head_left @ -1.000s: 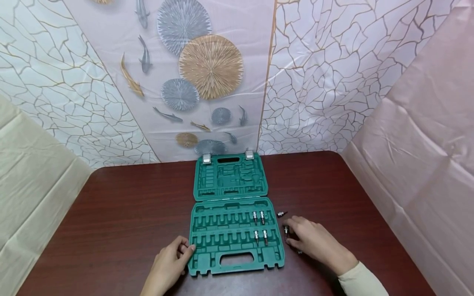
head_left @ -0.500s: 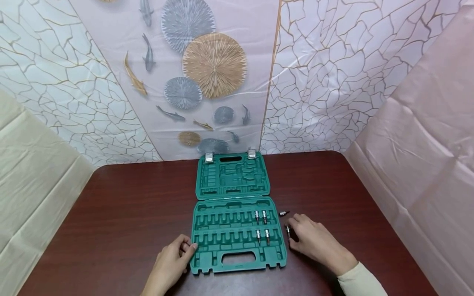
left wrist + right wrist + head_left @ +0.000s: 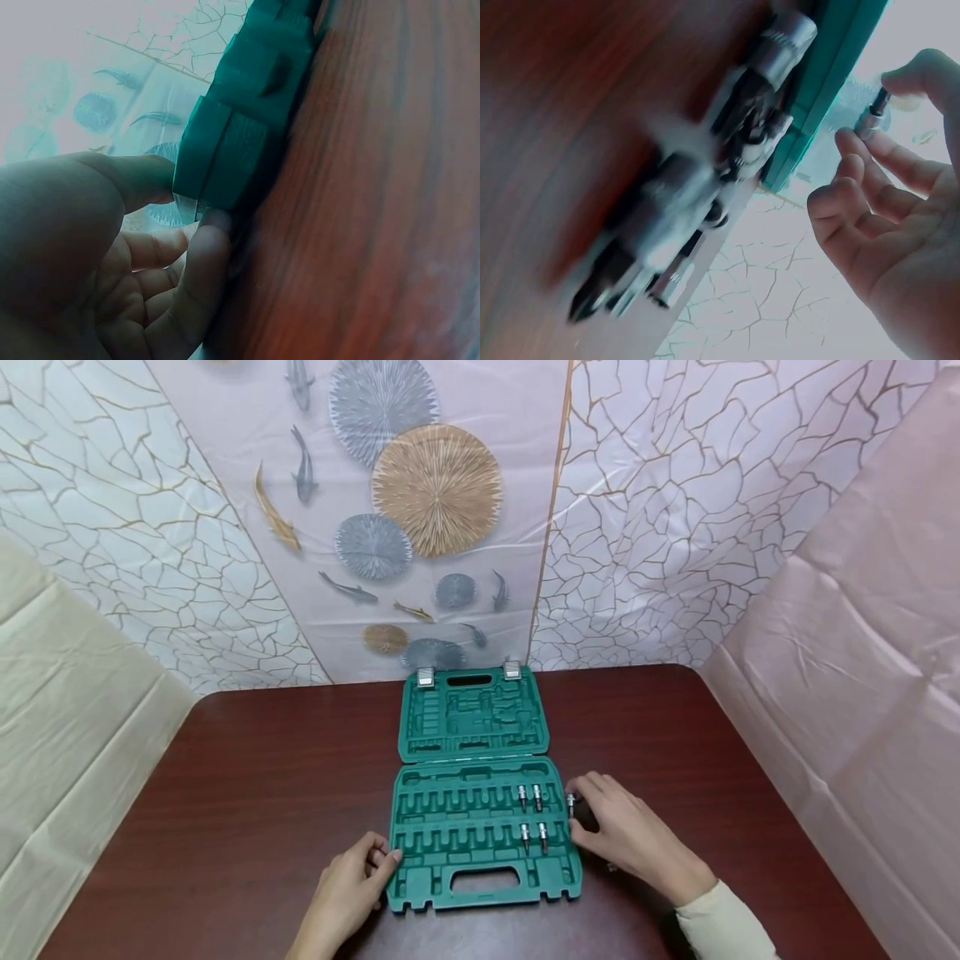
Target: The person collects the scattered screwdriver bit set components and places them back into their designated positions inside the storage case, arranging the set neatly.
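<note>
A green plastic socket case (image 3: 416, 887) lies unfolded, with several silver-and-dark bit sockets (image 3: 543, 837) in slots at the right of its two rows. My left hand (image 3: 345, 889) holds the case's near-left edge; in the left wrist view the thumb lies on top and a finger (image 3: 202, 270) below the green edge (image 3: 225, 161). Just beside the case's right edge, my right hand (image 3: 626, 835) pinches another bit socket (image 3: 871, 120) between thumb and fingers. In the right wrist view that piece stands clear of the slots.
Several loose bit sockets (image 3: 671, 214) lie on the dark red wooden table (image 3: 285, 777), blurred in the right wrist view; the right hand mostly hides them in the head view. The moulded case lid (image 3: 474, 714) lies back toward the patterned wall cloth (image 3: 457, 635).
My right hand has picked up a bit socket from the table and carried it forward and left to the case's right edge. The left hand stays on the case.
</note>
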